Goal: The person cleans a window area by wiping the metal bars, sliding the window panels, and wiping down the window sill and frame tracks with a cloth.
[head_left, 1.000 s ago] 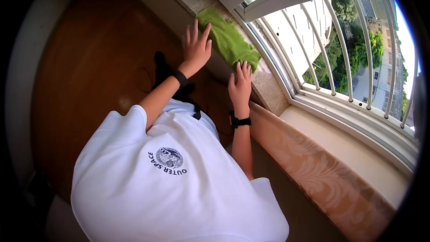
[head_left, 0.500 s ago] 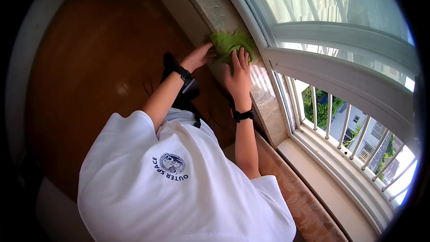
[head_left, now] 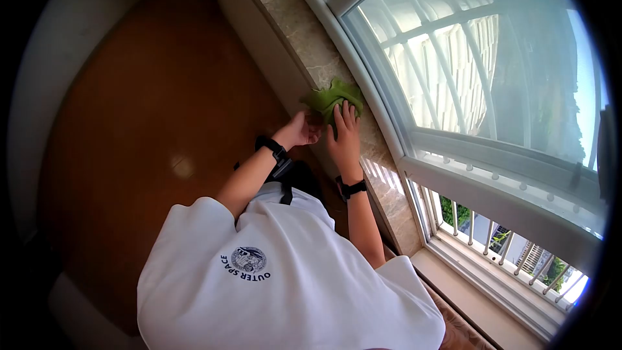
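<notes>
A crumpled green cloth (head_left: 334, 98) lies on the marbled stone window sill (head_left: 310, 34), near the window frame. My right hand (head_left: 345, 141) presses down on it, fingertips bent over the near part of the fabric. Just left of the cloth, at the sill's room-side edge, is my left hand (head_left: 300, 131) with its fingers curled inward. Whether the left fingers touch the cloth's edge or hold anything small cannot be made out. Each wrist carries a black band, with a boxy piece on the left one (head_left: 278, 157).
A white-framed glass window sash (head_left: 466, 78) stands to the right of the sill. Below it, white metal bars (head_left: 487, 236) cross an opening to the outside. Brown floor (head_left: 149, 110) lies at left, and patterned brown fabric (head_left: 457, 321) shows at lower right.
The view has shifted, so everything sits lower in the frame. Relative to the sunlit patch, my right hand and the cloth have moved farther along the sill. My left hand has drawn back slightly.
</notes>
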`<action>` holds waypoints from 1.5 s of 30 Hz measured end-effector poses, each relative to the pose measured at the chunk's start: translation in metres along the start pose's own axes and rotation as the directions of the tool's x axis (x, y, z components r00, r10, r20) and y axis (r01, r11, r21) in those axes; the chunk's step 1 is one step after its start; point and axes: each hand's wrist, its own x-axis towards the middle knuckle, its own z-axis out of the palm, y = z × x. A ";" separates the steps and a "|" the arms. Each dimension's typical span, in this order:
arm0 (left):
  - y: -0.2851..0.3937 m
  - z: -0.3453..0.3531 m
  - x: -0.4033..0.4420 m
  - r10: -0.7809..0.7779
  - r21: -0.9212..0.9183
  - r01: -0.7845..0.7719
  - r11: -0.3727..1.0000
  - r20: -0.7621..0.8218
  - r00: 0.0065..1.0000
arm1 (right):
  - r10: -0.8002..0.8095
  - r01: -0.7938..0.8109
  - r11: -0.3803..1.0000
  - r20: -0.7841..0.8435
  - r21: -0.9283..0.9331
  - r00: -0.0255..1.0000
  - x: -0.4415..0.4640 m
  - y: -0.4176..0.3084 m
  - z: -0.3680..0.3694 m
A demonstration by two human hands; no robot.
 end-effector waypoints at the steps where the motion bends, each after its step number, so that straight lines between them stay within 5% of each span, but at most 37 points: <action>1: 0.013 -0.004 0.004 -0.013 -0.023 0.014 1.000 0.055 0.998 | -0.015 0.015 1.000 0.012 -0.001 1.000 0.011 -0.006 0.005; 10: 0.096 0.015 -0.001 0.297 -0.091 -0.292 0.952 0.052 0.953 | -0.143 0.140 0.987 0.042 0.074 0.989 0.132 -0.042 0.049; 20: 0.209 -0.031 -0.012 0.283 -0.124 -0.299 0.946 -0.131 0.950 | -0.247 0.243 0.963 0.021 0.120 0.969 0.223 -0.084 0.085; 23: 0.260 -0.003 -0.067 0.490 -0.002 -0.500 0.866 -0.191 0.850 | -0.301 0.295 0.951 0.051 0.093 0.952 0.264 -0.085 0.104; 25: 0.301 0.027 -0.094 0.762 0.134 -0.757 0.640 -0.243 0.601 | -0.260 0.252 0.960 0.053 0.118 0.964 0.286 -0.090 0.106; 27: 0.343 0.072 -0.114 0.920 0.462 -0.801 0.381 -0.105 0.377 | -0.210 0.197 0.965 0.062 0.173 0.976 0.294 -0.101 0.102; 31: 0.383 0.121 -0.084 0.864 0.793 -0.548 -0.264 0.447 0.230 | -0.176 0.157 0.968 0.081 0.195 0.981 0.303 -0.107 0.106; 34: 0.409 0.111 -0.063 0.717 0.721 0.044 -0.692 0.678 0.162 | -0.166 0.141 0.971 0.117 0.193 0.979 0.309 -0.107 0.102; 37: 0.436 0.118 -0.065 0.691 0.643 0.257 -0.722 0.653 0.310 | -0.069 0.028 0.974 0.178 0.225 0.982 0.308 -0.108 0.091; 41: 0.467 0.120 -0.057 0.709 0.629 0.328 -0.705 0.628 0.320 | -0.017 -0.002 0.979 0.093 0.204 0.996 0.310 -0.117 0.092; 42: 0.478 0.120 -0.061 0.713 0.621 0.359 -0.697 0.653 0.255 | 0.019 -0.037 0.982 0.096 0.187 0.995 0.310 -0.123 0.092; 45: 0.517 0.119 -0.080 0.803 0.705 0.396 -0.588 0.451 0.389 | 0.130 -0.139 0.983 0.074 0.121 0.989 0.328 -0.143 0.094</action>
